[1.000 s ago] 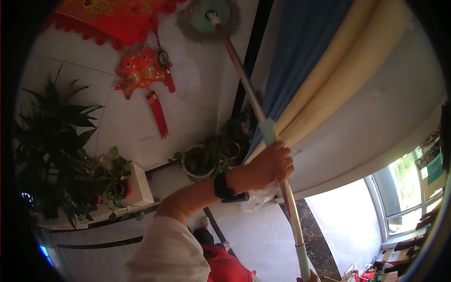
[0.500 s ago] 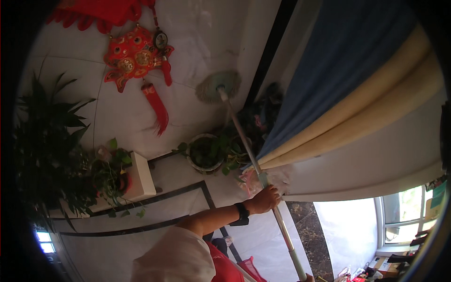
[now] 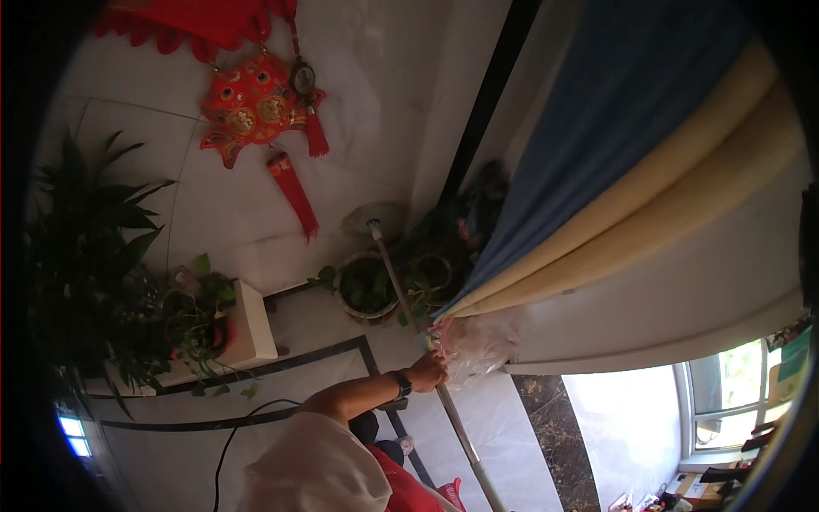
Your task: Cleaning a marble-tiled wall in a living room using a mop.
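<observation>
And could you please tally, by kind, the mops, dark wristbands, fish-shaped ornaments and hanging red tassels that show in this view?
Mop: 1, its pole gripped by the left hand
Dark wristband: 1
Fish-shaped ornament: 1
Hanging red tassels: 2, the long tassel below the fish and the short tassel beside it
Total: 5

I face a pale grey tiled wall [image 3: 367, 128] with thin dark joints. A long blue-and-cream fabric curtain [image 3: 572, 179] hangs to my right; farther right, a bright white-framed glass window [image 3: 725, 388] adjoins glossy white floor [image 3: 631, 427] crossed by a brown marbled strip [image 3: 559, 431].
</observation>
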{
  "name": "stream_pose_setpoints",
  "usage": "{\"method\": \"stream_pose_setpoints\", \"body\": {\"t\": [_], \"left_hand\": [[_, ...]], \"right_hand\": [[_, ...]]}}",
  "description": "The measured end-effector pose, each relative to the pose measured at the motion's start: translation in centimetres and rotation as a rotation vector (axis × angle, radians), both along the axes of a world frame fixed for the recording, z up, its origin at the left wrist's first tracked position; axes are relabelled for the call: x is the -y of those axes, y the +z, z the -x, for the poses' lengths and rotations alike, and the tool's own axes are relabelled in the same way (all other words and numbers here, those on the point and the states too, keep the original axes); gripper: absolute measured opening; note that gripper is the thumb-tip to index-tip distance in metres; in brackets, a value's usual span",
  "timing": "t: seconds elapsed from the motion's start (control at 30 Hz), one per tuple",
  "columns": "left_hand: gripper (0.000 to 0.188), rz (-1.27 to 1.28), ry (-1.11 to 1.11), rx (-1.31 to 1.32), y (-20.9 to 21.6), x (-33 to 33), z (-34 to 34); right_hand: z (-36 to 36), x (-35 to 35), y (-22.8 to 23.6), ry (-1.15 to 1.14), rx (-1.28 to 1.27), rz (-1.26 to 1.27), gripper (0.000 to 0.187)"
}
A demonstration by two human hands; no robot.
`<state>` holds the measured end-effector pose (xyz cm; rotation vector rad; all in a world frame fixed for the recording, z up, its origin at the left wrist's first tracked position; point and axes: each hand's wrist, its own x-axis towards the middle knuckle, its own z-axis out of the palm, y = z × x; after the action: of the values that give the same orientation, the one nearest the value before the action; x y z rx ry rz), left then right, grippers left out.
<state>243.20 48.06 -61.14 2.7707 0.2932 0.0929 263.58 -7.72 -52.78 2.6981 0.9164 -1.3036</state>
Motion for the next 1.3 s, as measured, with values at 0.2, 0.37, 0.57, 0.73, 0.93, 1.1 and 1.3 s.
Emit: {"method": "stream_pose_setpoints", "body": {"t": [0.2, 0.37, 0.57, 0.73, 0.93, 1.1, 1.3], "left_hand": [[0.006, -0.075, -0.033, 0.171, 7.9, 1.3, 2.6], [0.008, -0.227, -0.040, 0.270, 16.2, 2.1, 4.6], [0.014, -0.352, -0.014, 0.280, 22.8, 3.2, 6.5], [0.020, -0.266, 0.114, 0.311, 25.9, 4.2, 6.7], [0.015, -0.315, 0.154, 0.358, 23.4, 4.9, 6.0], [0.012, -0.307, 0.181, 0.392, 20.3, 5.2, 6.2], [0.020, -0.208, 0.189, 0.337, 13.5, 5.0, 8.7]], "right_hand": [[0.0, 3.0, 0.8, 0.081, 0.106, -0.089, 0.071], [1.6, 3.0, 5.5, 0.078, 0.168, -0.118, 0.072], [3.2, 1.8, 11.6, 0.066, 0.156, -0.180, 0.070], [1.8, 2.2, 14.5, 0.100, 0.158, -0.164, 0.067], [2.3, 0.0, 14.1, 0.264, 0.247, -0.244, 0.054], [1.4, -1.3, 14.1, 0.288, 0.206, -0.296, 0.051], [1.8, -1.8, 12.5, 0.273, 0.171, -0.159, 0.059]]}}
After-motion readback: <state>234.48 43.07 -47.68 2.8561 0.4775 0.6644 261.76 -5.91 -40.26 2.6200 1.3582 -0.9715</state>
